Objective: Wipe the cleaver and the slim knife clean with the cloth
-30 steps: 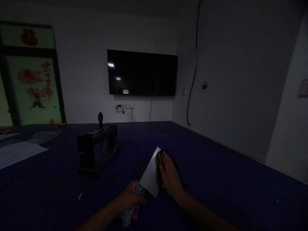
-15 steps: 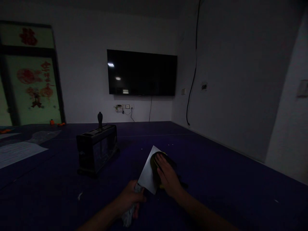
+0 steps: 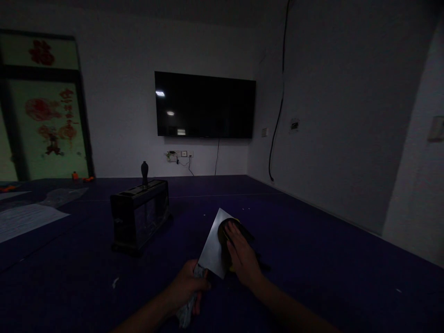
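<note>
My left hand (image 3: pixel 190 284) is wrapped around the pale, patterned handle of a cleaver (image 3: pixel 210 253), whose broad metal blade points up and away. Against the right part of that blade, my right hand (image 3: pixel 243 254) presses a dark cloth (image 3: pixel 245 231) with yellow edges, its fingers together and lying along it. The cloth covers part of the blade, and its far side hangs past the hand. Left of the hands, a black knife block (image 3: pixel 140 212) stands upright with one dark handle (image 3: pixel 144 173) sticking up from its top.
Everything rests on a dark purple-blue surface (image 3: pixel 305 268). White sheets (image 3: pixel 31 221) and clear plastic (image 3: pixel 64 196) lie at the left, with small orange items (image 3: pixel 75 175) beyond. A television (image 3: pixel 206 105) hangs on the back wall, and a black cable (image 3: pixel 278 120) hangs at the right.
My right hand and the cloth have shifted slightly right across the blade. The blade's far corner has tilted a little left and up. My left hand keeps its grip.
</note>
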Available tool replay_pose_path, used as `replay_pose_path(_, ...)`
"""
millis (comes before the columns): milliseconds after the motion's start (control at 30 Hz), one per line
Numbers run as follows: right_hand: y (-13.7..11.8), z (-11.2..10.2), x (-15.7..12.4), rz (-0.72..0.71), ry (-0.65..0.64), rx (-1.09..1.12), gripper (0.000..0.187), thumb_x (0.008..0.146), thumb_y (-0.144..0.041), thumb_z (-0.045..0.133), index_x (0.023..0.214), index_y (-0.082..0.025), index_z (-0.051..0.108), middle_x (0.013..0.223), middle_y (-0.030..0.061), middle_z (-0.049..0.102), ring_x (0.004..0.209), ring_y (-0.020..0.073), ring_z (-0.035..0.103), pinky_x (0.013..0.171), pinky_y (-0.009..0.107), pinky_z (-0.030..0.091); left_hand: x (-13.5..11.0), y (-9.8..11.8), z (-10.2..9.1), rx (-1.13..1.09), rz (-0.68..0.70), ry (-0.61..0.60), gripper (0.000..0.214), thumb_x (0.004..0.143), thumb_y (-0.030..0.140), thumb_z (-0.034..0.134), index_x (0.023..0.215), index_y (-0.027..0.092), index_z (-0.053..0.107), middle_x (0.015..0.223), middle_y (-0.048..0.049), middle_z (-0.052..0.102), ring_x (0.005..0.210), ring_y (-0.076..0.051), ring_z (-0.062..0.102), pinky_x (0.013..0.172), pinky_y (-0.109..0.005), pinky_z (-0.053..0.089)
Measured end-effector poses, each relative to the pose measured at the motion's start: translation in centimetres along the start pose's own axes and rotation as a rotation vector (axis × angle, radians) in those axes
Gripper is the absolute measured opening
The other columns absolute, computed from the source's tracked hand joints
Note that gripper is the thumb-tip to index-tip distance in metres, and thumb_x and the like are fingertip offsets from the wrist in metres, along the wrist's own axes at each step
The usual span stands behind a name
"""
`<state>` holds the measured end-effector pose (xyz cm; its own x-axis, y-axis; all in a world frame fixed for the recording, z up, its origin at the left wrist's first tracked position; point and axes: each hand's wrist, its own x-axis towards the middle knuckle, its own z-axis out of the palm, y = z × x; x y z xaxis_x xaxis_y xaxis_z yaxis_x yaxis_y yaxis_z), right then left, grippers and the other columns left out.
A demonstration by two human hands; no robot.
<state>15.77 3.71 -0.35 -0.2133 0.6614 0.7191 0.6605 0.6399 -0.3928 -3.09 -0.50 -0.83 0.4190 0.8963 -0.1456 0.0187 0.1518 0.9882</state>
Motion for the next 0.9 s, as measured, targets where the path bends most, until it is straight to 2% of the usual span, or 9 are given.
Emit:
replay_pose_path(167, 0.7, 0.3, 0.1, 0.038, 0.031, -0.039, 0.046, 0.092, -0.034, 0.028, 0.133, -0.015, 0.034, 0.141, 0.0091, 0.027, 0.130, 0.0220, 0.022, 0.104, 0.047, 0.025, 0.0, 0.0, 0.1, -0.007, 0.028, 0.018, 0.030, 0.051, 0.026, 0.062, 0.071, 0.019, 0.041, 0.034, 0.0085, 0.043, 0.023, -0.010, 0.039, 0.027, -0.017, 0.028)
replay_pose_path(300, -0.1, -0.2, 0.0, -0.050, -0.007, -0.076, 0.044, 0.090, -0.032, 0.032, 0.131, -0.016, 0.039, 0.138, 0.0084, 0.033, 0.128, 0.0224, 0.026, 0.104, 0.046, 0.027, 0.0, 0.1, 0.2, -0.020, 0.056, 0.044, 0.032, 0.049, 0.027, 0.064, 0.070, 0.019, 0.041, 0.034, 0.0082, 0.044, 0.023, -0.010, 0.040, 0.027, -0.017, 0.027)
replay_pose_path(433, -1.7, -1.0, -0.3, -0.215, -0.153, -0.099, 0.043, 0.088, -0.027, 0.036, 0.131, -0.019, 0.039, 0.136, 0.0065, 0.038, 0.127, 0.0219, 0.030, 0.103, 0.043, 0.030, -0.3, 0.3, 0.5, -0.036, 0.038, 0.079, 0.029, 0.051, 0.028, 0.060, 0.072, 0.019, 0.041, 0.032, 0.0085, 0.043, 0.023, -0.012, 0.040, 0.026, -0.018, 0.030)
replay_pose_path(700, -4.3, -2.7, -0.3, -0.482, -0.438, -0.035, 0.046, 0.086, -0.020, 0.037, 0.132, -0.014, 0.036, 0.136, 0.0080, 0.038, 0.127, 0.0185, 0.029, 0.105, 0.037, 0.027, -0.9, 0.8, 0.8, -0.041, 0.056, 0.124, 0.027, 0.055, 0.025, 0.057, 0.078, 0.017, 0.046, 0.033, 0.0078, 0.046, 0.024, -0.012, 0.042, 0.027, -0.018, 0.032)
replay_pose_path(800, -5.3, -3.2, -0.2, -0.538, -0.534, -0.001, 0.048, 0.087, -0.021, 0.037, 0.134, -0.014, 0.031, 0.139, 0.0070, 0.033, 0.129, 0.0171, 0.025, 0.106, 0.036, 0.024, -1.0, 0.9, 0.9, -0.010, 0.083, 0.101, 0.026, 0.055, 0.025, 0.058, 0.078, 0.014, 0.051, 0.034, 0.0047, 0.049, 0.026, -0.013, 0.045, 0.029, -0.019, 0.034)
replay_pose_path(900, -5.7, -3.3, -0.1, -0.525, -0.562, 0.034, 0.051, 0.087, -0.023, 0.036, 0.137, -0.017, 0.025, 0.141, 0.0050, 0.027, 0.130, 0.0166, 0.022, 0.106, 0.035, 0.023, -0.9, 0.9, 0.9, 0.031, 0.073, 0.080, 0.020, 0.055, 0.023, 0.056, 0.071, 0.011, 0.055, 0.033, 0.0015, 0.050, 0.026, -0.013, 0.045, 0.028, -0.020, 0.033)
